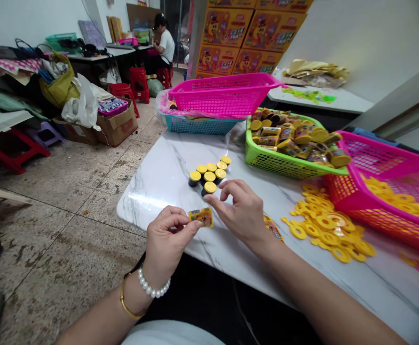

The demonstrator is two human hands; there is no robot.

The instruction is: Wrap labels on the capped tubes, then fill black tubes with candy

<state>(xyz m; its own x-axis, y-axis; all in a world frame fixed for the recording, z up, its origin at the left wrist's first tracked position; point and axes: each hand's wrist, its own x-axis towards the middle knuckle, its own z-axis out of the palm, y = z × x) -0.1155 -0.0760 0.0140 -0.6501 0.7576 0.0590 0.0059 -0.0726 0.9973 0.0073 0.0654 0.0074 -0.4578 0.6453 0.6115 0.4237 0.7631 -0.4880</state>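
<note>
My left hand (168,235) pinches a small yellow printed sticker label (201,216) between thumb and fingers, just above the near edge of the white marble table (166,163). My right hand (240,211) hovers beside the label with fingers spread and curved, the index fingertip close to the label's right end and holding nothing. Just beyond both hands stands a cluster of several small black jars with yellow lids (209,173). More sticker labels (274,229) lie under my right wrist.
A green basket (277,160) holds labelled jars. Pink baskets (392,191) (223,96) and a blue basket (198,125) sit around it. Yellow plastic rings (326,225) are heaped at the right. Another person (164,43) sits at a far table; cartons, red stools and bags fill the floor left.
</note>
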